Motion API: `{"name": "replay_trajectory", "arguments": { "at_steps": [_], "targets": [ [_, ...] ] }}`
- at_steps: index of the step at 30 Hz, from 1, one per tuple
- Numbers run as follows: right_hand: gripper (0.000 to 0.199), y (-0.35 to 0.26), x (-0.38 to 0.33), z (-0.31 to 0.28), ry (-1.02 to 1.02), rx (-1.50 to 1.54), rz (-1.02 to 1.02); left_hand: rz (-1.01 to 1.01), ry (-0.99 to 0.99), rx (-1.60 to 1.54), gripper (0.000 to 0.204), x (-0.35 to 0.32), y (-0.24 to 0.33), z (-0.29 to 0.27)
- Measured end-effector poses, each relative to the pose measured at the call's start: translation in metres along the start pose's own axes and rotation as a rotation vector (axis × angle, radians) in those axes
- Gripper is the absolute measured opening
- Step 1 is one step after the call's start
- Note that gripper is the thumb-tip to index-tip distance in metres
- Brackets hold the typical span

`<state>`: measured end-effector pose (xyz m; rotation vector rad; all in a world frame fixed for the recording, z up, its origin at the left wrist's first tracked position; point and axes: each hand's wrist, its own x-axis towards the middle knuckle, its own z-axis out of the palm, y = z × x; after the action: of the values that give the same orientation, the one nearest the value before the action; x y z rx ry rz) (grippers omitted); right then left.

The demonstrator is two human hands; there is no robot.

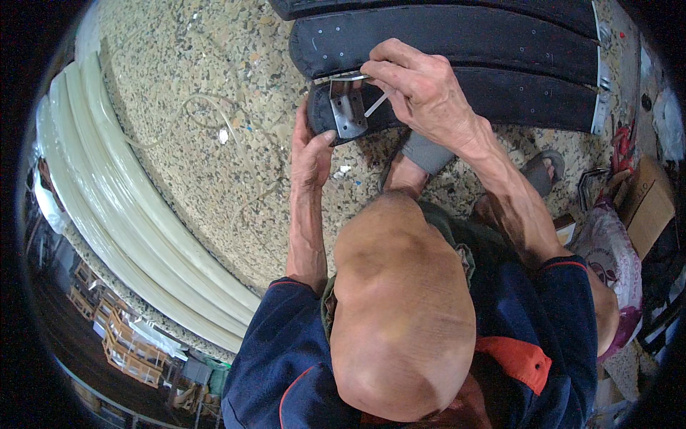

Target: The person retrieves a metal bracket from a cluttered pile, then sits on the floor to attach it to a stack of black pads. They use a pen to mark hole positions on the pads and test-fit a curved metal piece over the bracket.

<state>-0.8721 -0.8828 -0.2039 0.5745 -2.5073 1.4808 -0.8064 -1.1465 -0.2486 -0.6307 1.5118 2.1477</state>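
Observation:
Several long, dark padded panels lie side by side at the top. My left hand [312,154] grips the rounded left end of the nearest panel [500,100], fingers along its edge and thumb close to a bracket. That bent metal bracket [348,114], shiny and with small holes, rests on the panel's end. Above the panel, my right hand [421,82] is closed in a pinch beside the bracket. A thin pale metal rod [375,105] juts from under its fingers toward the bracket; the gripped part is partly hidden.
Long, pale, plastic-wrapped strips [136,214] curve along the left over the speckled floor [207,57]. A thin clear cord [207,100] lies there. My foot in a grey slipper [426,152] stands below the panels. A plastic bag [607,264] and cardboard [647,204] crowd the right.

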Motion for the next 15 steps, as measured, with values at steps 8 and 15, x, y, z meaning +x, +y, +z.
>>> {"name": "replay_trajectory", "arguments": {
  "at_steps": [8,15],
  "targets": [
    [0.029,0.002,-0.001,0.002,0.000,0.002,0.007,0.043,-0.035,0.098,0.091,0.008,0.005,-0.001],
    [0.027,0.002,-0.003,0.004,0.014,-0.021,-0.006,0.044,0.127,0.456,0.082,0.013,0.009,0.012]
  ]
}}
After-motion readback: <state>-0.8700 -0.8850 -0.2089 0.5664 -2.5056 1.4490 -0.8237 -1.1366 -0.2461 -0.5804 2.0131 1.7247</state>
